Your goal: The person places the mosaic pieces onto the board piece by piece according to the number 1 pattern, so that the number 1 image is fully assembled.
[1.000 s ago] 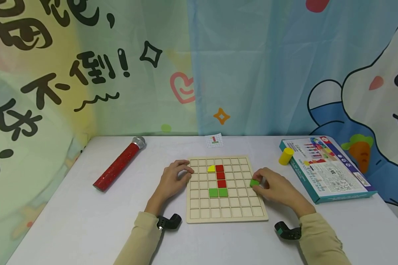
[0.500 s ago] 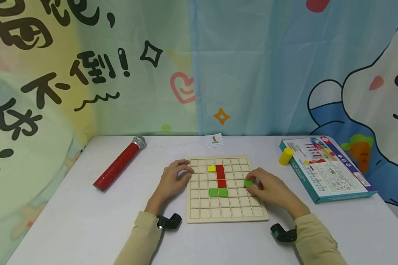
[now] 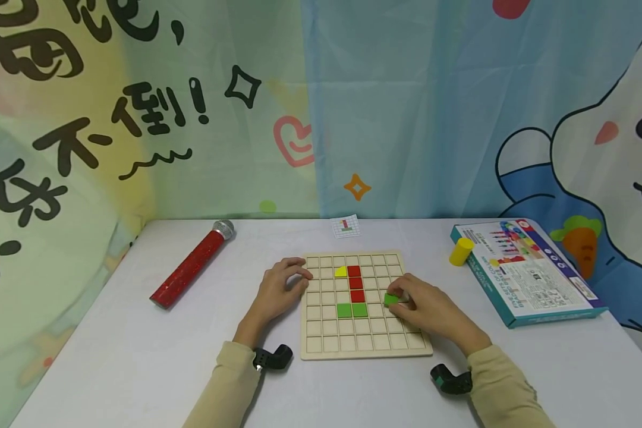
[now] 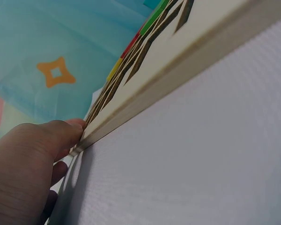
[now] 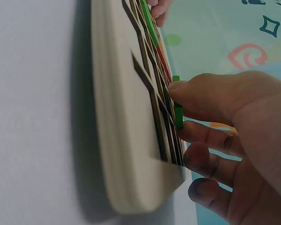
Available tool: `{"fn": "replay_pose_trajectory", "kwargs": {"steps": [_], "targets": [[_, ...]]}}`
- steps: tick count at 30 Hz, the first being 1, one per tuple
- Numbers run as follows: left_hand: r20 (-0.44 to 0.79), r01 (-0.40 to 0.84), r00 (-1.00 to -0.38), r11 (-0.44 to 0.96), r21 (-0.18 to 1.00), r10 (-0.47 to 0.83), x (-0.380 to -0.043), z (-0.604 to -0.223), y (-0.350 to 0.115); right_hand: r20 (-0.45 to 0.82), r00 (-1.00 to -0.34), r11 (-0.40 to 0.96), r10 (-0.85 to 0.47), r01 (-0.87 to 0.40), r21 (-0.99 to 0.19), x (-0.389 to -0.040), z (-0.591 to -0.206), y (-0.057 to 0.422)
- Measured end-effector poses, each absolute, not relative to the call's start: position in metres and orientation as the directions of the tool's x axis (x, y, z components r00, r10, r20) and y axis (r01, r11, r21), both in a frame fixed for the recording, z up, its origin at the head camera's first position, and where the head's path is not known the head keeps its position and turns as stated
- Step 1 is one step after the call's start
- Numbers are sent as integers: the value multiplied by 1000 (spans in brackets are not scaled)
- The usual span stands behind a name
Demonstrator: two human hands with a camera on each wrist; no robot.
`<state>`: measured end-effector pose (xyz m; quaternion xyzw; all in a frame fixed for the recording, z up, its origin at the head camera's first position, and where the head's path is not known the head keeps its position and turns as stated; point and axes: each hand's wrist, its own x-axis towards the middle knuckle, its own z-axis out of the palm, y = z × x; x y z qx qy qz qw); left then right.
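A wooden grid board (image 3: 364,345) lies flat on the table. Between thumb and fingertips of my right hand (image 3: 433,306) is a green square block (image 3: 390,299), held close over the board's right half; the right wrist view shows this block (image 5: 179,115) at the grid's surface. My left hand (image 3: 280,288) grips the board's upper left edge, thumb and fingers at its rim in the left wrist view. Set in the cells are a yellow block (image 3: 341,271), a column of red blocks (image 3: 355,283) and two green blocks (image 3: 352,310) below.
Behind the board lies a small pattern card (image 3: 346,226). A red microphone (image 3: 189,267) rests at the left. On the right, a yellow cylinder (image 3: 462,252) stands beside a flat game box (image 3: 529,273). A printed curtain (image 3: 380,107) hangs behind the table.
My right hand has moved left over the board with the green block, from the right edge to a cell further in. My left hand stays at the board's edge.
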<state>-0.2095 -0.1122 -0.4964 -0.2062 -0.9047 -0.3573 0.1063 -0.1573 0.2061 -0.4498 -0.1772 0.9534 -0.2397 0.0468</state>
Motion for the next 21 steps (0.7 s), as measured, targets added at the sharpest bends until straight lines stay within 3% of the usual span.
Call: {"fn": "replay_pose_trajectory", "kwargs": {"steps": [21], "targets": [[345, 457, -888, 656, 600, 303, -209, -496, -113, 49, -866, 760, -497, -462, -457, -152, -452, 192]]}}
